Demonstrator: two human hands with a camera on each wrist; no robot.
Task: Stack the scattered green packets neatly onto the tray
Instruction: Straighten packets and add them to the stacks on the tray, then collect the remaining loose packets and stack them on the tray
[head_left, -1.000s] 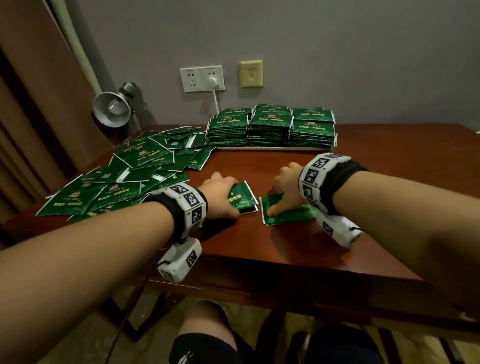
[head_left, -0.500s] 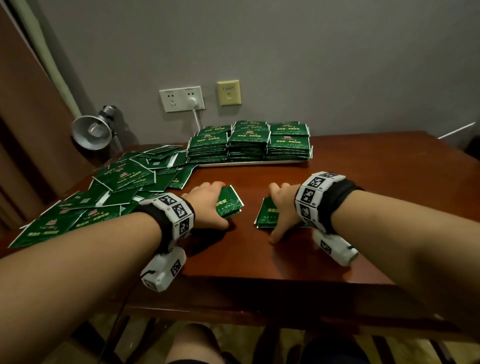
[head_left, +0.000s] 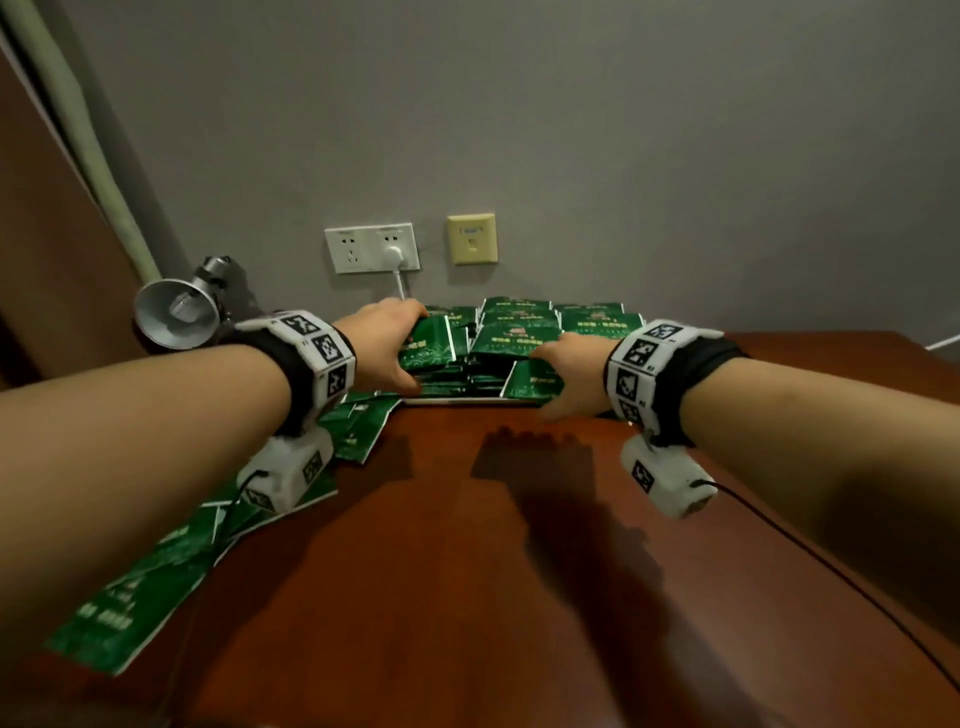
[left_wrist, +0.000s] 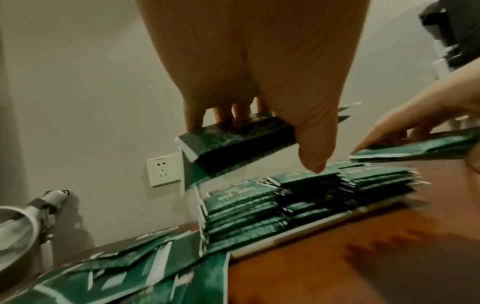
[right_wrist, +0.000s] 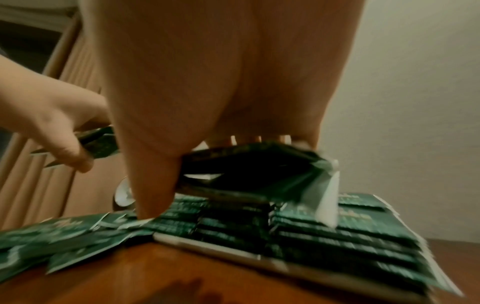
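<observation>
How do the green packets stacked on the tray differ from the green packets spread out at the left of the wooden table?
The stacked green packets sit in squared piles on the white tray; the loose green packets lie on the brown wooden table.
The stacked ones are aligned; the loose ones overlap at mixed angles.
The stacks rise several layers; the loose ones form a low, flat spread.
Both show the same green wrapper with pale edges.

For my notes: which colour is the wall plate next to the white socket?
Pale yellow wall plate; the head view shows it best.

stacks (head_left: 524, 338) on tray (head_left: 457, 400), loose packets (head_left: 156, 571) left
</observation>
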